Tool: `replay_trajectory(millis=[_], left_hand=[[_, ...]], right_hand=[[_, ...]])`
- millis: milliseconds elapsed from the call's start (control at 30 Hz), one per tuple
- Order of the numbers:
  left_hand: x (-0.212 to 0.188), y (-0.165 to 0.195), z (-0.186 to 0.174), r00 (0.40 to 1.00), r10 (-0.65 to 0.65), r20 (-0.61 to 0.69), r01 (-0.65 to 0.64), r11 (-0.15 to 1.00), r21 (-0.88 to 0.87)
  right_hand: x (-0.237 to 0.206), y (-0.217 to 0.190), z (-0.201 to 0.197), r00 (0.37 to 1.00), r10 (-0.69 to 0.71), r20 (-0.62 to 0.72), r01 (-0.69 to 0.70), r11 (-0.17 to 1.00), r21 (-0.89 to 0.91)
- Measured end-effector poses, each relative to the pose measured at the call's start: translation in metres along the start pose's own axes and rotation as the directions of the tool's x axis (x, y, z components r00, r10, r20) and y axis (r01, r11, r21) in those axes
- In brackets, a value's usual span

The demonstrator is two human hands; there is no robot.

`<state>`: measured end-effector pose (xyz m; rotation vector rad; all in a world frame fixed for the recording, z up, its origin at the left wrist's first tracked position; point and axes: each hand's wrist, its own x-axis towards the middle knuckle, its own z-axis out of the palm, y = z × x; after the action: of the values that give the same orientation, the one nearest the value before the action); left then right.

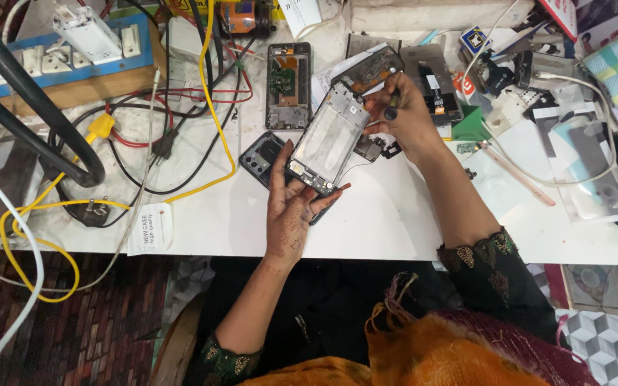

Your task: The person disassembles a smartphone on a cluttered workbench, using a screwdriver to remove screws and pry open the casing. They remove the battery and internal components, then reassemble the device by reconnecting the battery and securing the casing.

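An opened phone [329,138] with its silver inner frame showing is held tilted above a white worktable [395,221]. My left hand [292,205] cups the phone's lower end from beneath, thumb beside its left edge. My right hand [405,114] is at the phone's upper right corner, its fingers closed on a small dark screwdriver [393,106] whose tip meets the frame. A small dark part [368,148] lies just under the phone's right side.
Another opened phone body [288,84] lies behind, and a dark back cover [261,157] to the left. Yellow cables [212,107], black cables and a plug [95,212] spread over the left side. A blue socket board [59,61] stands at the back left. Loose parts and plastic sleeves [595,171] crowd the right.
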<state>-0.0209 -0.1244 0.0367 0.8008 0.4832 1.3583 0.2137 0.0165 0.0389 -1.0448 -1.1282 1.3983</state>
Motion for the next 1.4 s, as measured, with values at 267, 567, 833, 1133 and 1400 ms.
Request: replay_trajectory(millis=[267,567,833,1133,1400], left_hand=[[-0.001,-0.004,0.000,0.999,0.023,-0.034,-0.019,0.994,0.108],[-0.002,-0.010,-0.001,0.995,0.082,-0.056,-0.064,0.959,0.275],[-0.002,-0.013,0.002,0.991,0.127,-0.053,-0.105,0.946,0.307],[-0.001,-0.013,0.003,0.991,0.123,-0.061,-0.097,0.941,0.326],[-0.001,-0.009,0.006,0.991,0.111,-0.081,-0.080,0.944,0.319]], right_hand=[[0.000,-0.001,0.002,1.000,-0.014,0.000,0.014,1.000,-0.014],[-0.002,-0.005,0.006,0.999,-0.045,0.009,0.046,0.999,-0.029],[-0.003,-0.007,0.007,0.997,-0.066,0.038,0.066,0.998,0.009],[0.000,-0.002,0.005,0.996,-0.081,0.028,0.080,0.997,0.021],[0.000,-0.003,0.005,0.996,-0.089,0.022,0.088,0.996,0.022]])
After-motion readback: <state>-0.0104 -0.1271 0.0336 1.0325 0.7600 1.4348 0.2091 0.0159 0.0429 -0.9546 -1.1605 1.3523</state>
